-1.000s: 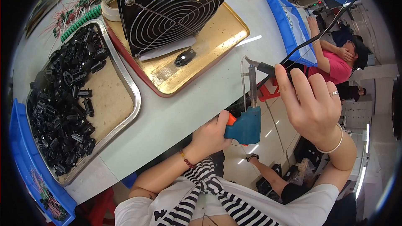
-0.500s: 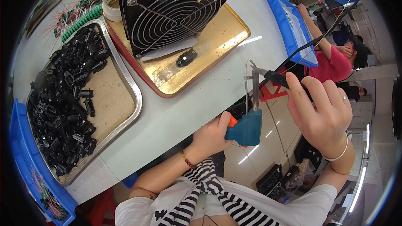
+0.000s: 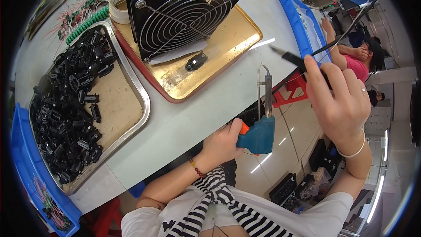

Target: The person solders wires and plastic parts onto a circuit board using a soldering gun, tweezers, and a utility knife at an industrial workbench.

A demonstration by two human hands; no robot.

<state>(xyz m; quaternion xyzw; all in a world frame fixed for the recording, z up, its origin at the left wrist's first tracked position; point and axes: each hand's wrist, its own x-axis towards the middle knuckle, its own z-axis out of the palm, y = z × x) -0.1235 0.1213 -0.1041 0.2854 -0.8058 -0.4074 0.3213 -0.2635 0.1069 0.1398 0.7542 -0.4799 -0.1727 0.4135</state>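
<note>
In my left hand is a teal soldering gun with an orange trigger, my fingers wrapped around its grip. Its metal tube points up toward the far side, ending in a bent tip beside the table's edge. My right hand grips a slim black-handled tool with a pointed metal blade, its handle partly hidden by my fingers. The blade is apart from the soldering tip, above and to its right. One black plastic housing lies on the gold tray in front of the fan.
A black fan with a wire guard stands on the gold tray. At left, a metal tray holds many black plastic parts. Green boards with red wires lie behind. Blue bins flank the table; another person sits at right.
My right hand has drawn the bladed tool away from the soldering tip, up and to the right. My left hand and the soldering gun have barely moved. The other person's arm has shifted.
</note>
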